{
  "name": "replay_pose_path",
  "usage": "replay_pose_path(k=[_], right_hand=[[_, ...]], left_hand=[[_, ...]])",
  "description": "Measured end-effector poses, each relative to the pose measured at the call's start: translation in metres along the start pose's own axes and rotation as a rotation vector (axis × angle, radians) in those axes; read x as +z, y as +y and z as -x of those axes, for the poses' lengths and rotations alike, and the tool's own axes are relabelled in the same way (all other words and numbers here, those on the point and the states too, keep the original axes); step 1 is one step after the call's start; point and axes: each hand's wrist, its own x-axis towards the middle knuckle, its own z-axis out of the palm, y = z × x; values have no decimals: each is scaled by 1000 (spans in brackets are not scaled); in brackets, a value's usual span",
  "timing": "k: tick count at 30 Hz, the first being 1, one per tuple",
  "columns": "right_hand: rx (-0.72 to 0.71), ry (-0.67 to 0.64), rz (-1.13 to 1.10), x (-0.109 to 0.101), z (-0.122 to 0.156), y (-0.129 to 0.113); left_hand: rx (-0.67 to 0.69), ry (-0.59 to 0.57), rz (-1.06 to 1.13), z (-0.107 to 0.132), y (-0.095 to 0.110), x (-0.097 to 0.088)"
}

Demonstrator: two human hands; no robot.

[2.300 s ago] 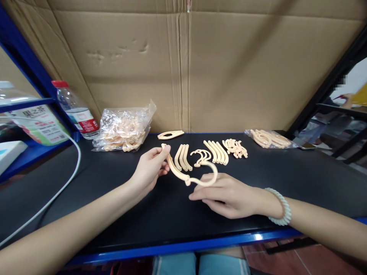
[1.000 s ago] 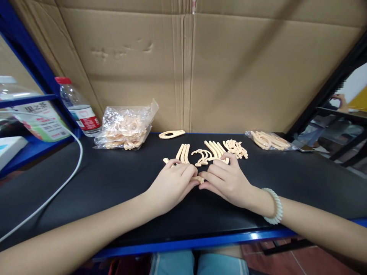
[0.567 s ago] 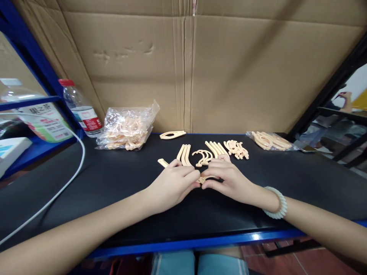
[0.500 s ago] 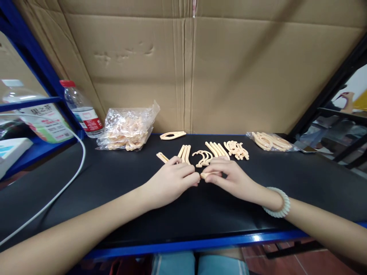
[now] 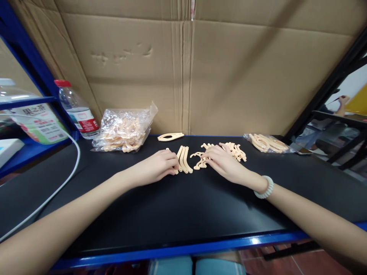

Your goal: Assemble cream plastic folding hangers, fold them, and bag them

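Observation:
My left hand (image 5: 163, 166) rests on the table with its fingers curled around a beige plastic hanger arm (image 5: 176, 172), whose lower end shows below the fingertips. Just right of it, several curved hanger arms (image 5: 185, 160) lie side by side. My right hand (image 5: 226, 164) lies palm down over another group of hanger arms, its fingers apart and touching the pieces; most of that group is hidden under it. Small curved hanger hooks (image 5: 200, 164) lie by its fingertips. More small hook-shaped pieces (image 5: 237, 151) are heaped beyond its far side.
A folded beige hanger (image 5: 170, 136) lies at the back of the black table (image 5: 183, 214). Clear bags of hanger parts stand back left (image 5: 123, 130) and back right (image 5: 266, 143). A water bottle (image 5: 77, 110) and a white cable (image 5: 69, 172) are on the left.
My hands were together in the middle, pinching small beige pieces. They have moved apart, the left to the row of hanger arms, the right onto the pieces further right.

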Motion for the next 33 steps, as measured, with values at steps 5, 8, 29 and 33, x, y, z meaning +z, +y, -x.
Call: replay_pose_path(k=[5,8,29,33], right_hand=[[-83,-49,10,7,-3,-2],[-88,-31,-5,5,-2,2],[239,-165,80,5,33,110],[241,-96,117,15,27,129]], left_hand=[[2,-1,-79,1,2,4],[-29,8,-145,1,8,5],[-250,-130,-33,4,29,31],[-239,-113,-51,3,18,33]])
